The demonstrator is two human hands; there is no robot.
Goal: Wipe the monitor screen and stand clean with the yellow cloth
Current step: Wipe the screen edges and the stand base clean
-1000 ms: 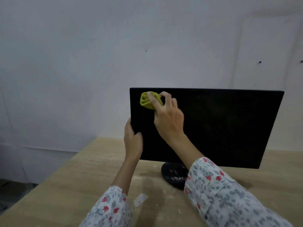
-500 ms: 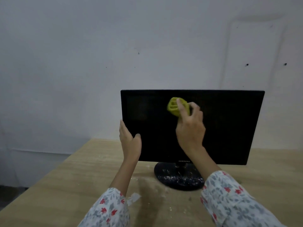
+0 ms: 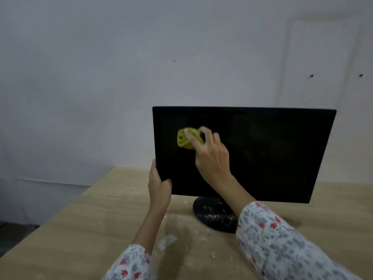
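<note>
Dusty wood table (image 3: 101,219) w/ white wall (image 3: 121,57) behind.

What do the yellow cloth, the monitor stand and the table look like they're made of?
Yellow cloth: soft fabric, bunched into folds under the right hand. Monitor stand: probably glossy black plastic, its sheen showing pale specks. Table: light wood or wood-look laminate, matte, with faint grain.

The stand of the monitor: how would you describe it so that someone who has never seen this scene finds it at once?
Find the wooden table and the black monitor standing on it. Under the monitor's lower edge, between the two sleeved arms, sits the stand, a round black base on the tabletop. It is the only dark, round thing there, and pale specks dot its surface.
</note>
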